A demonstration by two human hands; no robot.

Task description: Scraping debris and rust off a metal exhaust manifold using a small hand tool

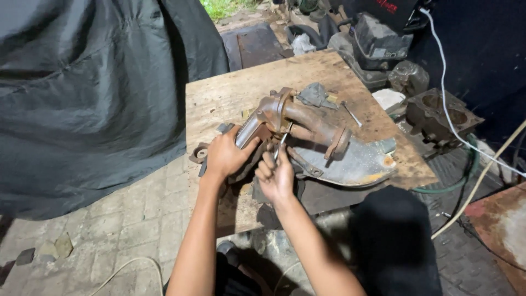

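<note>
Head view: left hand (224, 155) clamps the lower end of a rusty cast manifold (298, 121); right hand (275, 176) is closed round a slim metal tool (280, 146) set against its underside. Risk, as judged: the tool could skid off corroded metal toward the fingers. The manifold lies on a worn plywood board (230, 90), a grey tarpaulin (82, 93) and engine parts (441, 114) beyond.

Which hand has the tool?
The right hand, gripping a thin metal tool pointed at the rusty pipe part. The left hand only steadies that part.
</note>
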